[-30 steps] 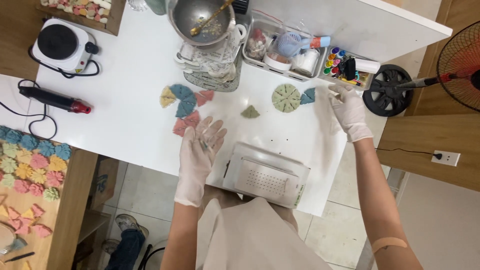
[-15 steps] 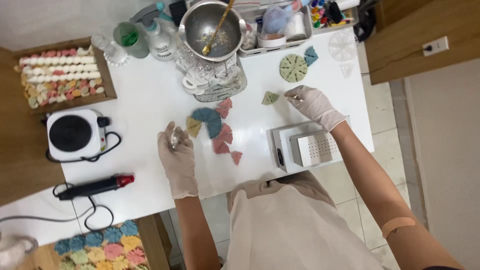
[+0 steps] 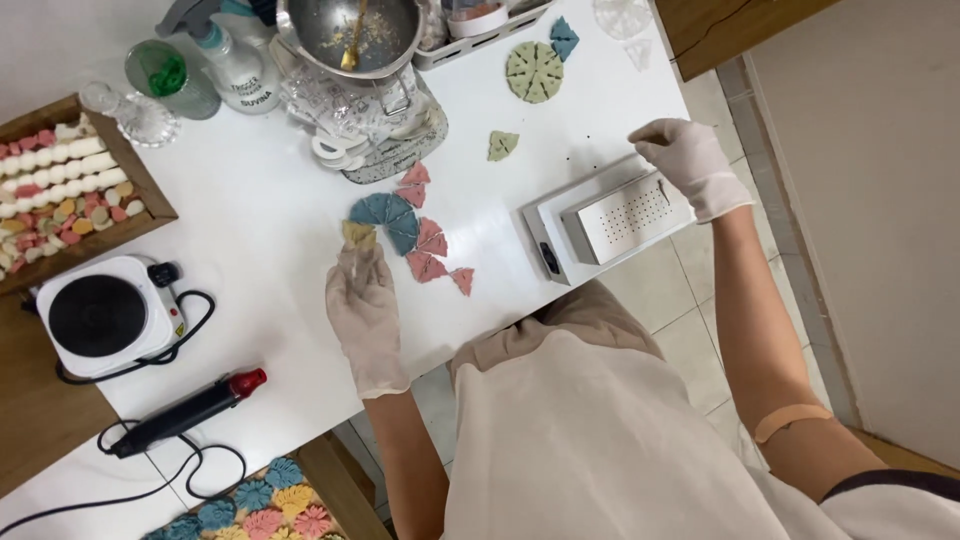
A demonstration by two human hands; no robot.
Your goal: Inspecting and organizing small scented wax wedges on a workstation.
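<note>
My left hand [image 3: 365,300], in a white glove, lies flat on the white table [image 3: 250,230]. Its fingertips touch a yellow wedge [image 3: 358,235] at the edge of a fan of blue wedges [image 3: 388,212]. Pink wedges [image 3: 430,255] lie just right of it. My right hand [image 3: 690,165], also gloved, rests with curled fingers on the far corner of a white device with a perforated metal block [image 3: 625,215]. Whether it pinches anything is unclear. A single green wedge [image 3: 502,145] lies between the two hands.
A round of green wedges [image 3: 533,72] and blue wedges [image 3: 563,35] lie at the far side. A metal bowl with a spoon [image 3: 350,35], spray bottle [image 3: 230,65], green glass [image 3: 165,75], wooden tray of small pieces [image 3: 55,190], hot plate [image 3: 105,315] and heat gun [image 3: 185,410] stand left.
The view has swung round. My left hand has reached forward to the yellow wedge. My right hand has come from beside the green wedge to the white device.
</note>
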